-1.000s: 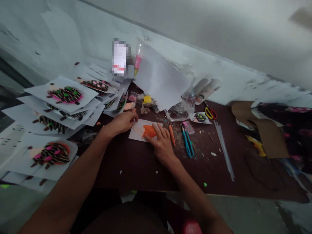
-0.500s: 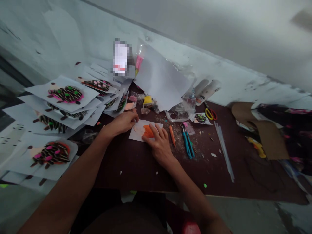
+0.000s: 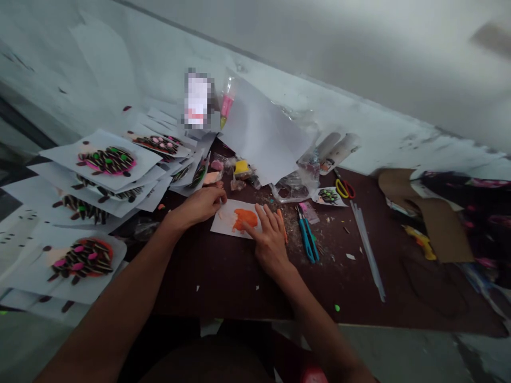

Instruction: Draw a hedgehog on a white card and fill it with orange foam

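A small white sheet of paper [image 3: 219, 227] lies on the table between my hands. On it is a flat orange clay patch [image 3: 245, 218], with a paler peach patch [image 3: 227, 219] to its left. My left hand [image 3: 204, 205] has its fingers curled together at the upper left corner of the paper. Spread over the paper's right edge, my right hand [image 3: 272, 236] is open, its thumb touching the lower part of the orange patch. An orange stick [image 3: 282, 223], partly hidden by the right fingers, and teal-handled pliers [image 3: 307, 236] lie just to the right.
Piled papers with hedgehog pictures [image 3: 107, 159] cover the left side. At the back are a large white sheet [image 3: 265, 127] and a lit phone-like screen, blurred [image 3: 198, 101]. Scissors [image 3: 344, 189], clear glue sticks [image 3: 367, 250] and a yellow glue gun [image 3: 421, 242] lie right.
My right hand has shifted right across the paper, uncovering more of the orange patch and now partly covering the orange stick. My left hand stays at the corner.
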